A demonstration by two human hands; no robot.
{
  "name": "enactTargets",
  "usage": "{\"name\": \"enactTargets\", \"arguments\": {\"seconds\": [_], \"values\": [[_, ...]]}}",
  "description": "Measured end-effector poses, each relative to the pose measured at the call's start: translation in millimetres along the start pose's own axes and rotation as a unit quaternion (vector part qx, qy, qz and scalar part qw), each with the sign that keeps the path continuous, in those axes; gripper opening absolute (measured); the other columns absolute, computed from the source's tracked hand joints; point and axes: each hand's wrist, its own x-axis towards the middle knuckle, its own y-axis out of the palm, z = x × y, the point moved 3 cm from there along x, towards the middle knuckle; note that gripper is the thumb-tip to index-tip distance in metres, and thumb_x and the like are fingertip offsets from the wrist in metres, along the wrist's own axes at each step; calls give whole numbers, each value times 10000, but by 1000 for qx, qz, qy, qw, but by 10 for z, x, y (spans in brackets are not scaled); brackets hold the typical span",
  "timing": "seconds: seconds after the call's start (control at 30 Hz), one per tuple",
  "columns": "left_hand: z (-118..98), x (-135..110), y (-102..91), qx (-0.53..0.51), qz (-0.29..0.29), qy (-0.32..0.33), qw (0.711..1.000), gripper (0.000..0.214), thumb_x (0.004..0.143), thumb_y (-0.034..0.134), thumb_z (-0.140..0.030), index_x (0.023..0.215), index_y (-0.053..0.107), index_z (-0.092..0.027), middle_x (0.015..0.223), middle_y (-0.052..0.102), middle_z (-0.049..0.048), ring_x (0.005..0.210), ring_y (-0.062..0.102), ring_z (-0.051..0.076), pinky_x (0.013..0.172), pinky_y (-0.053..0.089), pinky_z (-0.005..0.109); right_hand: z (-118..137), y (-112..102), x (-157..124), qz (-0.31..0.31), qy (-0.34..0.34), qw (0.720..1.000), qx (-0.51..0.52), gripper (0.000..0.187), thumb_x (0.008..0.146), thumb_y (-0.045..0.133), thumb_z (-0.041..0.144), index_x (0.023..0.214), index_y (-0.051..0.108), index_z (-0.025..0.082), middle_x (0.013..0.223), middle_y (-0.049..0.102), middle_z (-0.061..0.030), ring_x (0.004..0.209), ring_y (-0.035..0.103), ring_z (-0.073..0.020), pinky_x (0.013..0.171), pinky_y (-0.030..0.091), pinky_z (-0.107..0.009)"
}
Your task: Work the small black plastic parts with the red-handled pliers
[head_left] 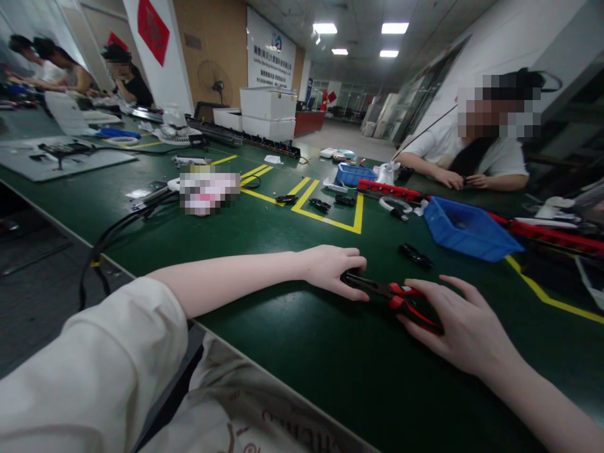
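"Which step?"
"Lining up the nose of the pliers, I'd judge. The left hand is curled around that nose—I can't tell whether its fingers pinch anything."
"The pliers?"
"Over the table, at the left hand's four o'clock; a loose black part lies at their one o'clock. The right hand has its fingers around the red handles."
"Next move?"
"Calls for a steady left hand—and an even squeeze."
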Motion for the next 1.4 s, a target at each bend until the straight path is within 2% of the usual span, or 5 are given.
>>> {"name": "enactTargets", "arguments": {"seconds": [0.37,0.6,0.83,1.07,1.4], "values": [[5,-8,-9,-4,2,-6,1000,496,853,592,-624,1088,559,-188,1052,572,61,833,604,189,662,404,267,6,19,18,13,-5,1000,-4,364,914,507,472,1124,556,179,978,722,-112,820,689,-267,880,468,-482],[17,-12,-8,-29,-4,8,1000,480,860,571,-638,1008,593,-182,994,584,56,799,586,177,650,397,260,26,-9,22,3,15,1000,12,390,867,553,414,1193,547,199,1011,708,-111,861,658,-295,815,476,-471],[21,-23,-4,-42,-8,27,999,483,842,581,-657,942,602,-184,955,594,50,774,582,169,633,388,256,-5,22,-8,13,48,999,16,512,822,557,304,1313,494,175,1102,670,-144,976,644,-314,869,470,-472],[7,-33,-7,-34,-7,29,999,460,875,550,-638,969,596,-190,964,593,42,781,586,165,639,386,252,-30,45,-18,0,36,999,0,460,821,557,354,1250,530,190,1091,686,-125,969,645,-324,905,461,-511],[0,-31,-15,-27,-1,23,999,467,865,555,-645,982,608,-197,988,605,50,801,603,178,653,399,257,31,-2,-12,-3,23,999,-24,415,828,548,320,1224,536,194,1026,709,-126,892,677,-326,936,437,-573]]}}
